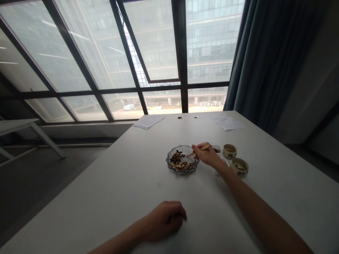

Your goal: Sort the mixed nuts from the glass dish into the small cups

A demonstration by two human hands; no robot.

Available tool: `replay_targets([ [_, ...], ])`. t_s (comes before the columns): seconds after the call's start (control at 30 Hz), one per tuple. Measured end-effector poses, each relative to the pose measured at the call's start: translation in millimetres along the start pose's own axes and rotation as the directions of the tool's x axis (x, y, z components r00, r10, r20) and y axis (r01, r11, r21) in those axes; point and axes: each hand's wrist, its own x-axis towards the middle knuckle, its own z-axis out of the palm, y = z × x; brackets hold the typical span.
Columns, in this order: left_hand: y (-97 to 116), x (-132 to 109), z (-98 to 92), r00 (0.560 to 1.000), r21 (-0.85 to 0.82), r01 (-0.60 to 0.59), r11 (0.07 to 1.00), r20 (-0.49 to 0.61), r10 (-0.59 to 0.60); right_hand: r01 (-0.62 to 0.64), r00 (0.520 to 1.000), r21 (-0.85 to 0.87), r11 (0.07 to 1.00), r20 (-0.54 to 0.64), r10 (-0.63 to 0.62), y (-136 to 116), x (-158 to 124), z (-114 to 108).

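My right hand (208,154) is closed around a pair of wooden chopsticks (190,154). Their tips reach over the right side of a scalloped clear glass bowl (183,173). Inside the bowl lie dark pieces and lighter brown, nut-like pieces (182,165), in separate heaps. Nothing can be made out between the chopstick tips. Nearer to me, my left hand (166,219) rests on the white table, its fingers loosely curled in with nothing visible in them. White small dishes (217,148) stand partly hidden behind my right hand and wrist.
Two cream cups with dark characters, a farther one (229,151) and a nearer one (239,168), stand right of my right wrist with small contents. Paper sheets lie at the far left (148,121) and far right (229,122) of the table (127,183). Windows and a curtain (254,63) stand beyond.
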Motion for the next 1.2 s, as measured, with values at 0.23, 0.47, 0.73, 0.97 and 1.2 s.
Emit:
replay_targets([
  [0.23, -3.5, -1.4, 3.1, 1.0, 0.01, -0.012, 1.0, -0.017, 0.012, -0.026, 0.997, 0.042, 0.999, -0.067, 0.029, 0.1, 3.5, 0.0],
  [0.47, -4.8, -1.5, 4.1, 1.0, -0.011, -0.015, 1.0, -0.025, 0.015, 0.063, 0.997, 0.026, 0.998, 0.036, -0.063, -3.3, -3.6, 0.5],
  [0.73, -5.1, -1.0, 5.1, 0.998, -0.005, -0.044, 0.999, -0.049, 0.044, 0.158, 0.986, -0.027, 0.987, 0.06, -0.156, 3.2, -6.4, 7.1],
  [0.97, -6.7, 0.0, 3.9, 0.996, 0.0, -0.07, 0.998, -0.048, 0.07, 0.214, 0.976, -0.051, 0.975, 0.038, -0.212, 0.7, -7.6, 9.5],
  [1.2, -3.3, 0.0, 3.3, 0.997, -0.018, -0.057, 0.998, -0.052, 0.056, 0.235, 0.972, -0.07, 0.969, -0.012, -0.237, 3.4, -4.4, 10.1],
])
